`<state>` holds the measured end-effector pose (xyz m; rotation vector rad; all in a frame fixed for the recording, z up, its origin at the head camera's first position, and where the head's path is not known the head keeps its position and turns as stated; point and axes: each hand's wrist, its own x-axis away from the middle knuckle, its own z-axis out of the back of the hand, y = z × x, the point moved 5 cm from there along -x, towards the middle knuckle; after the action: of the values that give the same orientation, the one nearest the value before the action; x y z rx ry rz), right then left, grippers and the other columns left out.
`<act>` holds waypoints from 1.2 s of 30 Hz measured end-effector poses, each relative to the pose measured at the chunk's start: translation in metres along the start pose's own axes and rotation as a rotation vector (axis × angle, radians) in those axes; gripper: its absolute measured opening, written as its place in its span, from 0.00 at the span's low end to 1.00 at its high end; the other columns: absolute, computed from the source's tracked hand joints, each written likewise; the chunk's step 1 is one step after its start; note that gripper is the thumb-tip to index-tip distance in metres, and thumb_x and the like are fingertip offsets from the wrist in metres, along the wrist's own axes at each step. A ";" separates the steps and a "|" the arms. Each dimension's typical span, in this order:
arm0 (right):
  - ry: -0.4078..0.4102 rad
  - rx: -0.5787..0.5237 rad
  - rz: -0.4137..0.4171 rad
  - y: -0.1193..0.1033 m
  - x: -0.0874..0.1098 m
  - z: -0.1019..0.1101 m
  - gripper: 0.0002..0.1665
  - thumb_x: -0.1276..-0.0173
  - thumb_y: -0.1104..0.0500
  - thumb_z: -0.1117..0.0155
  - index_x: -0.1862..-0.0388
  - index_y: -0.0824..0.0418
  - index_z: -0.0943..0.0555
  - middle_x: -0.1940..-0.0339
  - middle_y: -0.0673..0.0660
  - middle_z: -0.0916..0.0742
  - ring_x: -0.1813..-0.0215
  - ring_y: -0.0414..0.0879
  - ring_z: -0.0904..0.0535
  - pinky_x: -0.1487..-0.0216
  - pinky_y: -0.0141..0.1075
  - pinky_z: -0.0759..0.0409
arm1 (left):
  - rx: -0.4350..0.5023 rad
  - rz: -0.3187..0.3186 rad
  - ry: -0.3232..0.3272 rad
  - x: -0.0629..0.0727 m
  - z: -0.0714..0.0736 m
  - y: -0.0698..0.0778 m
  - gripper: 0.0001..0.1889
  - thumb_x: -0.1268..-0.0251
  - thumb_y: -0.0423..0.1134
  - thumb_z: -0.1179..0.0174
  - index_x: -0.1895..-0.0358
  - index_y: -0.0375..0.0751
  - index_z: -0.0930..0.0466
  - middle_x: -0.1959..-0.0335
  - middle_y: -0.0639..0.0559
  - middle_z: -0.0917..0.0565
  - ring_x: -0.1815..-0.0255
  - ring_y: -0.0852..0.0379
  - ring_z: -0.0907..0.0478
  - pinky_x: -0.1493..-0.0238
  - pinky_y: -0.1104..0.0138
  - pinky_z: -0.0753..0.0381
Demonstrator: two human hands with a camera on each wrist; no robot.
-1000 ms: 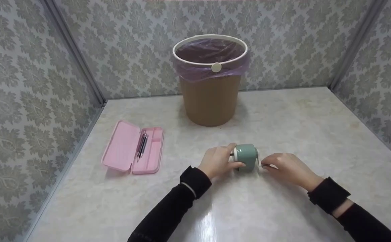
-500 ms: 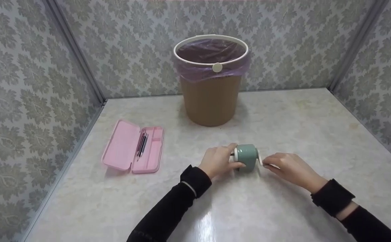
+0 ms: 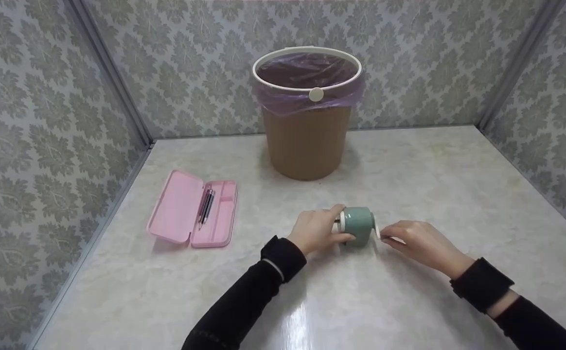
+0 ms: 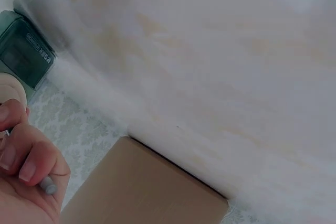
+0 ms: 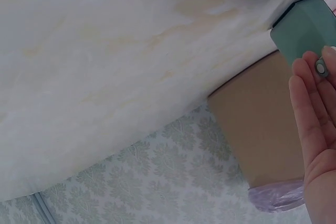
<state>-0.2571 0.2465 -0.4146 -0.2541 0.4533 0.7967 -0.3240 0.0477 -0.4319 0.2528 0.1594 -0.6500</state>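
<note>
A green crank pencil sharpener (image 3: 357, 226) with a cream front stands on the table between both hands. My left hand (image 3: 315, 230) is at its front, finger and thumb reaching its near side. In the left wrist view, curled fingers hold a pencil (image 4: 48, 185), its grey end sticking out of the hand. The pencil points at the sharpener's round cream front (image 4: 12, 88); its tip is hidden. On the other side, my right hand (image 3: 421, 244) pinches the small knob (image 5: 321, 68) of the white crank (image 3: 377, 230).
A pink pencil case (image 3: 222, 221) lies open to the left, with several pencils (image 3: 206, 208) in its tray. Behind the sharpener stands a brown bin (image 3: 307, 141) lined with a purple bag (image 3: 283, 104). Patterned panels (image 3: 205, 73) enclose the table's back and sides.
The right hand has shifted slightly right with the crank, which stands at a slightly different slant than a second ago. The left hand and sharpener stay in place.
</note>
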 end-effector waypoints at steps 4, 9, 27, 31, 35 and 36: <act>-0.015 0.006 -0.005 -0.001 -0.001 -0.001 0.08 0.41 0.68 0.25 0.64 0.59 0.12 0.69 0.51 0.09 0.67 0.43 0.13 0.67 0.38 0.16 | 0.040 0.024 -0.022 0.000 -0.001 -0.001 0.39 0.38 0.67 0.35 0.28 0.54 0.29 0.53 0.53 0.09 0.55 0.55 0.11 0.56 0.57 0.14; -0.018 0.025 0.003 -0.002 -0.002 -0.003 0.08 0.41 0.67 0.25 0.66 0.57 0.13 0.71 0.50 0.10 0.68 0.42 0.14 0.67 0.37 0.17 | 0.071 0.061 -0.019 -0.001 -0.004 -0.002 0.41 0.42 0.70 0.34 0.27 0.58 0.31 0.54 0.54 0.09 0.58 0.56 0.12 0.57 0.59 0.16; 0.008 0.035 0.035 -0.007 -0.003 0.001 0.10 0.43 0.68 0.24 0.63 0.59 0.13 0.69 0.52 0.09 0.67 0.44 0.13 0.66 0.38 0.16 | -0.022 0.025 0.004 -0.009 0.000 0.005 0.36 0.44 0.71 0.34 0.34 0.62 0.27 0.58 0.55 0.09 0.61 0.57 0.12 0.66 0.61 0.17; 0.053 0.051 0.070 -0.009 -0.001 0.002 0.12 0.46 0.71 0.23 0.64 0.60 0.14 0.70 0.52 0.10 0.68 0.44 0.14 0.67 0.38 0.16 | -0.020 0.017 -0.003 -0.009 0.000 0.006 0.36 0.43 0.70 0.34 0.34 0.61 0.28 0.58 0.54 0.08 0.61 0.57 0.11 0.66 0.61 0.17; 0.078 0.068 0.076 -0.009 0.001 0.000 0.13 0.46 0.72 0.24 0.63 0.60 0.14 0.70 0.52 0.10 0.68 0.45 0.13 0.66 0.39 0.16 | -0.027 0.012 0.007 -0.008 -0.001 0.008 0.35 0.43 0.70 0.34 0.35 0.59 0.27 0.59 0.55 0.08 0.62 0.57 0.11 0.67 0.61 0.17; 0.081 0.071 0.075 -0.009 0.002 0.000 0.14 0.46 0.72 0.24 0.63 0.60 0.14 0.70 0.52 0.10 0.67 0.45 0.13 0.66 0.39 0.16 | -0.030 0.009 0.008 -0.008 -0.001 0.009 0.35 0.43 0.70 0.34 0.35 0.58 0.27 0.59 0.55 0.08 0.63 0.57 0.11 0.68 0.61 0.17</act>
<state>-0.2486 0.2416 -0.4148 -0.2050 0.5691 0.8439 -0.3246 0.0597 -0.4299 0.2269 0.1756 -0.6375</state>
